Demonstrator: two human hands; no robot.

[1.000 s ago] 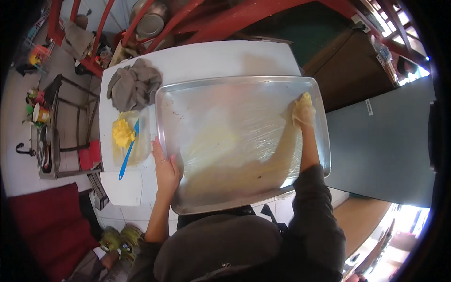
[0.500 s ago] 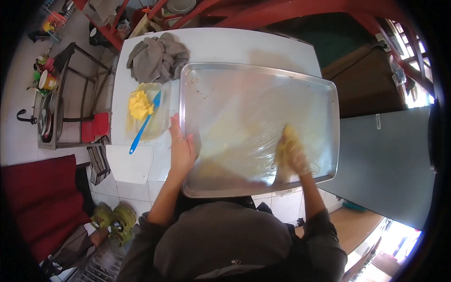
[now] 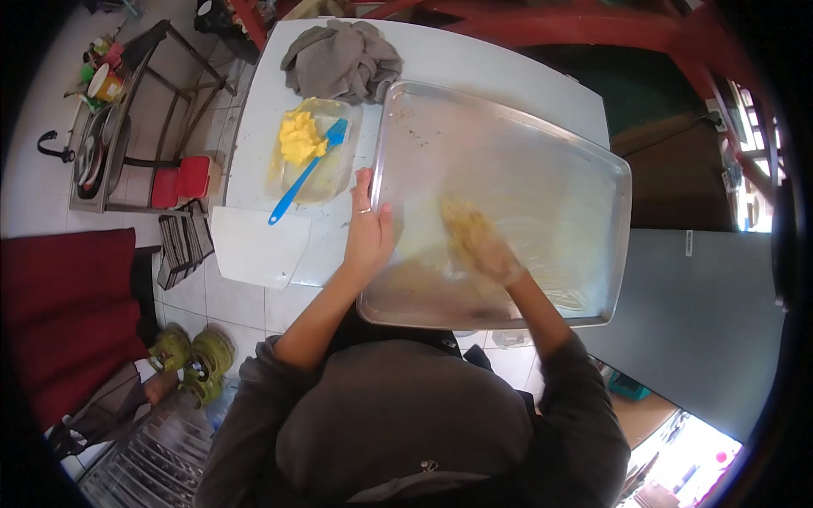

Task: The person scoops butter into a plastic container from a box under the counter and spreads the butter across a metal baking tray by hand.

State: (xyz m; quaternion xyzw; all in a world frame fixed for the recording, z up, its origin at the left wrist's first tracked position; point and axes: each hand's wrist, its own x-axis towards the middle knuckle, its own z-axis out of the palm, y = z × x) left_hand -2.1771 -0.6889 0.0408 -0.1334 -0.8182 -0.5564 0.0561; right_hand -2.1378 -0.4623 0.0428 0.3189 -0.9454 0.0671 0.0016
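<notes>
A large metal tray (image 3: 542, 161) lies on the white table, with a thin greasy, streaked film over its bottom. My left hand (image 3: 369, 233) rests against the tray's left edge, fingers stretched out, a ring on one finger. My right hand (image 3: 483, 244), in a clear plastic glove smeared with yellow, lies flat on the middle of the tray, slightly blurred. Left of the tray, a clear container (image 3: 326, 182) holds a lump of yellow fat (image 3: 301, 137) and a blue spatula (image 3: 296, 189), whose handle sticks out over the rim.
A crumpled grey cloth (image 3: 339, 63) lies behind the container. A white board (image 3: 261, 245) sits at the table's front left corner. Red railings (image 3: 542, 30) run behind the table (image 3: 474, 42). A grey panel (image 3: 703, 313) stands at the right, and green gas cylinders (image 3: 207, 360) stand on the floor.
My right hand has swept from the tray's right side towards me, then left to its middle. My left hand stays at the left edge. The view has shifted, and the tray looks more turned.
</notes>
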